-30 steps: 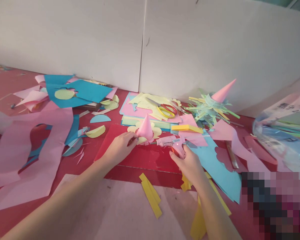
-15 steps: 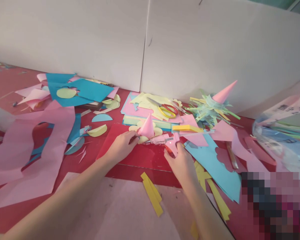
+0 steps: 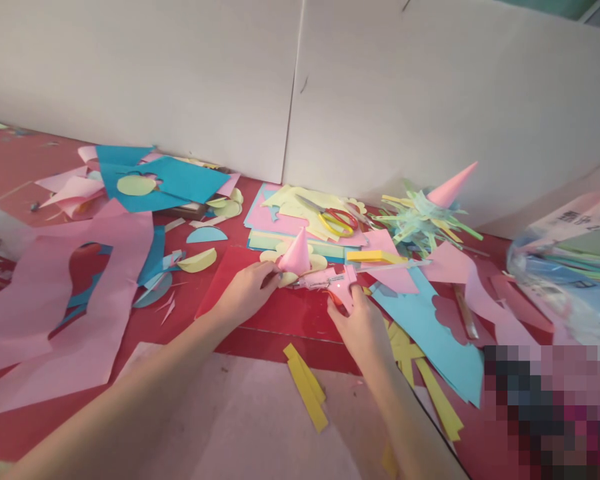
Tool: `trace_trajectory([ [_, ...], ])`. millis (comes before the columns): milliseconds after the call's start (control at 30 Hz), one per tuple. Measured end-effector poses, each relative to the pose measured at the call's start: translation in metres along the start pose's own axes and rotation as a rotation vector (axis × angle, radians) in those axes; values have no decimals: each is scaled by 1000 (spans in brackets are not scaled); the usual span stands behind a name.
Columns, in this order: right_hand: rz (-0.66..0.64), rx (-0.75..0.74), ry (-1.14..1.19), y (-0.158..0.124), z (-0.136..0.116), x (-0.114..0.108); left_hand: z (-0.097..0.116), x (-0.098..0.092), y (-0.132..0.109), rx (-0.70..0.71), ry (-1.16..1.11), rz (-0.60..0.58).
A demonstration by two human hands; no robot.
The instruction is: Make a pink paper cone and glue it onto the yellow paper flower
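Yellow paper flower (image 3: 320,263), beneath pink cone (image 3: 297,255): we see it part-hidden. Glue gun (image 3: 337,283), right of cone: grip part-covered by right fingers (image 3: 361,304). Plastic bag (image 3: 565,287), far right of cone: cut off.

The left hand (image 3: 250,290) was just left of the pink cone (image 3: 295,253), thumb and bent fingers at its base. The right hand (image 3: 363,327) was curled in a grip right of the cone, both bare forearms slanting toward it.
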State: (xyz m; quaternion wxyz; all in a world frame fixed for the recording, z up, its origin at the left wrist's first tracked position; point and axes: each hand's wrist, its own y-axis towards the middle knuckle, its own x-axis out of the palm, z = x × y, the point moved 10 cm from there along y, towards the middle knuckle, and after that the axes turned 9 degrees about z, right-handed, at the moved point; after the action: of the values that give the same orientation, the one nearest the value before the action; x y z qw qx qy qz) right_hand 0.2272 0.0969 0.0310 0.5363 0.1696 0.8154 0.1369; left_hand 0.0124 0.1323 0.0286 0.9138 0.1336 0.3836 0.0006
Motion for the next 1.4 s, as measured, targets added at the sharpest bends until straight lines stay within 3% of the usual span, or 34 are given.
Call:
trace_trajectory([
  [367, 36, 46, -36, 0, 4, -8, -1, -1, 0, 6, -1, 8],
  [1067, -67, 172, -52, 0, 12, -17, 4, -1, 0, 64, -11, 21],
  [1267, -78, 185, -85, 6, 28, -25, 10, -2, -2, 91, -51, -15],
  [1400, -28, 269, -104, 13, 51, -38, 14, 1, -4, 168, 4, -14],
])
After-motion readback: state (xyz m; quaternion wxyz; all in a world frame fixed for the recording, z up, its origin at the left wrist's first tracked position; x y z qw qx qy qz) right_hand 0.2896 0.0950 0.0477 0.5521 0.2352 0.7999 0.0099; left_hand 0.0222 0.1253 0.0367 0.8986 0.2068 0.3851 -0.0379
